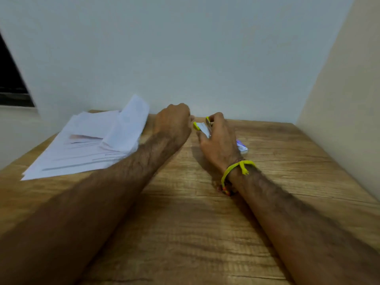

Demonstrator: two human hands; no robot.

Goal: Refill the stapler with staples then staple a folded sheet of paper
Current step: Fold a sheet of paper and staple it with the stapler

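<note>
A small yellow and silver stapler is held above the far part of the wooden table, with my right hand closed around it. My left hand is curled just left of the stapler's front end, fingertips hidden; whether it holds anything I cannot tell. A small white and purple box, probably the staples, lies on the table behind my right hand, mostly hidden. A stack of white printed sheets lies at the left, with a folded sheet on top of it.
A pale wall stands right behind the table's far edge and another wall runs along the right side. A dark window opening is at the far left. My right wrist wears a yellow band.
</note>
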